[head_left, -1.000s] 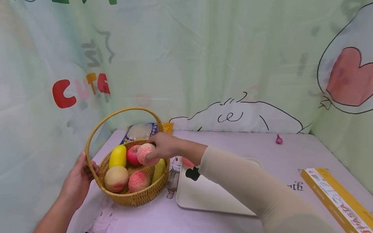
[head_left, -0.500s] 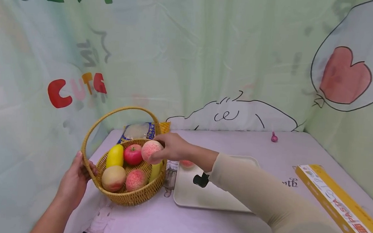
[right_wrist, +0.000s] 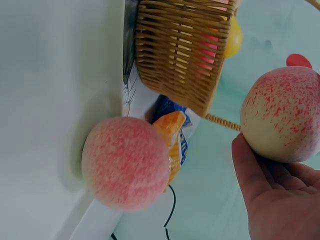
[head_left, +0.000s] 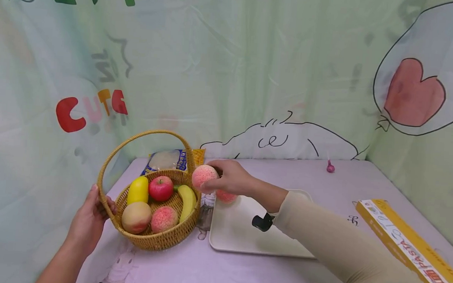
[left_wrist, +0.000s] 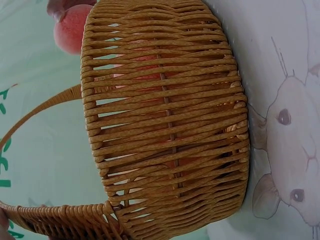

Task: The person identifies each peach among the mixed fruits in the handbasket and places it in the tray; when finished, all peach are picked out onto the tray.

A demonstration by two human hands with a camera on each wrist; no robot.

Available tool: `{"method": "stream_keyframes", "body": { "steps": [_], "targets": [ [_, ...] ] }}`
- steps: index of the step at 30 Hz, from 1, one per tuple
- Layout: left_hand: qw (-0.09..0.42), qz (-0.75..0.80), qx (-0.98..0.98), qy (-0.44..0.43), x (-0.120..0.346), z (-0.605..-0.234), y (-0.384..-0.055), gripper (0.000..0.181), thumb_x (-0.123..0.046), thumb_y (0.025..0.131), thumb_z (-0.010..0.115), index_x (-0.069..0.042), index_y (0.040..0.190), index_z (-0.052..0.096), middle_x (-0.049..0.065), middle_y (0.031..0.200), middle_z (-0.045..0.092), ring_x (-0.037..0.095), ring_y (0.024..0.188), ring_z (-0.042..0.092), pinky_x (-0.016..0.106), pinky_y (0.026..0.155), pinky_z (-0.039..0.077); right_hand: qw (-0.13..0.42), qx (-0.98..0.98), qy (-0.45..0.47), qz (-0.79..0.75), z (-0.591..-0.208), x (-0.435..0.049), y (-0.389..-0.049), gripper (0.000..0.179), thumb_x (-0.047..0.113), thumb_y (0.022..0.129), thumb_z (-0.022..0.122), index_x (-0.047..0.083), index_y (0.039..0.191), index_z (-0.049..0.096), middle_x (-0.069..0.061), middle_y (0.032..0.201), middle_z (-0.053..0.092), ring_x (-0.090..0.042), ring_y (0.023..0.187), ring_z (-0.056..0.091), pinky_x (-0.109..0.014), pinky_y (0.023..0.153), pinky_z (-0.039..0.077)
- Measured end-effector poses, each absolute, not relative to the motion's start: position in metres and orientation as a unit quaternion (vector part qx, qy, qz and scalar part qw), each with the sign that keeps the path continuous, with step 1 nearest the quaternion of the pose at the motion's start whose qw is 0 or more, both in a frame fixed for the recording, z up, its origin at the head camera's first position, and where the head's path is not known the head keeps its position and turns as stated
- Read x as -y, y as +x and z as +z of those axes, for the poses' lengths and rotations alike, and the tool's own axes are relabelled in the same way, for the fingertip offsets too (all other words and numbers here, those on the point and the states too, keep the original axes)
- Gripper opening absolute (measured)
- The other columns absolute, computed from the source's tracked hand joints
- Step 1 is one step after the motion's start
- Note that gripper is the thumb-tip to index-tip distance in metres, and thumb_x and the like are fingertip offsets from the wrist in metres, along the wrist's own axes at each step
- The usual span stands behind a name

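My right hand (head_left: 234, 176) holds a pink speckled peach (head_left: 204, 178) between fingers and thumb, just right of the wicker basket (head_left: 162, 242) and above the tray's left end. In the right wrist view the held peach (right_wrist: 285, 115) is off the surface. A second peach (right_wrist: 125, 164) lies on the white tray (head_left: 255, 243). My left hand (head_left: 91, 220) grips the basket at the left foot of its handle. Inside the basket are a yellow mango-shaped fruit (head_left: 138, 190), a red apple (head_left: 161, 188), a banana (head_left: 187, 203), a pale peach (head_left: 136, 217) and a pink peach (head_left: 164, 219).
Behind the basket lies a blue and yellow food bag (head_left: 167, 159). A yellow pasta box (head_left: 410, 252) runs along the table's right side. A small purple onion-like item (head_left: 330, 167) sits near the back. Printed curtains (head_left: 246, 73) close off the back and sides.
My right hand has lifted the peach out over the basket's right rim and carried it right, uncovering the banana. My left hand keeps its grip on the basket.
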State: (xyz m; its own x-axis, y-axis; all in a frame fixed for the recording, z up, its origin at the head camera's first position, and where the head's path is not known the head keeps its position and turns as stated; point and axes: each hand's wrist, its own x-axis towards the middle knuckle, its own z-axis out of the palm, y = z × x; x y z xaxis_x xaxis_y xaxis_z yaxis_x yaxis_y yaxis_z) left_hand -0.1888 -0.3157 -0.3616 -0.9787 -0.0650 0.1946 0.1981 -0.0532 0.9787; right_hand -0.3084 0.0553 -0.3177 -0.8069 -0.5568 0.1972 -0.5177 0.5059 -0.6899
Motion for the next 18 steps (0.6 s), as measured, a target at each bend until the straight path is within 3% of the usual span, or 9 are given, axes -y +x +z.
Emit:
{"method": "stream_keyframes", "body": {
  "steps": [8,18],
  "targets": [
    [0.085,-0.728,0.679,-0.044,0.317,-0.361,-0.190,0.049,-0.050,0.112,0.028,-0.017,0.092,0.059,-0.006,0.084,0.058,0.014,0.083,0.055,0.025,0.086,0.043,0.031,-0.861,-0.270,-0.429,-0.317,-0.081,-0.304,0.057,0.035,0.086,0.082,0.014,0.136,0.065,-0.002,0.108,0.073,-0.018,0.098,0.066,-0.033,0.084,0.057],
    [0.090,-0.722,0.684,-0.045,0.316,-0.360,-0.188,0.047,-0.051,0.112,0.029,-0.018,0.095,0.057,-0.005,0.086,0.058,0.014,0.085,0.055,0.025,0.087,0.044,0.017,-0.867,-0.245,-0.433,-0.326,-0.111,-0.307,0.055,0.033,0.087,0.081,0.014,0.137,0.065,-0.004,0.111,0.072,-0.020,0.097,0.064,-0.033,0.080,0.056]
  ]
}}
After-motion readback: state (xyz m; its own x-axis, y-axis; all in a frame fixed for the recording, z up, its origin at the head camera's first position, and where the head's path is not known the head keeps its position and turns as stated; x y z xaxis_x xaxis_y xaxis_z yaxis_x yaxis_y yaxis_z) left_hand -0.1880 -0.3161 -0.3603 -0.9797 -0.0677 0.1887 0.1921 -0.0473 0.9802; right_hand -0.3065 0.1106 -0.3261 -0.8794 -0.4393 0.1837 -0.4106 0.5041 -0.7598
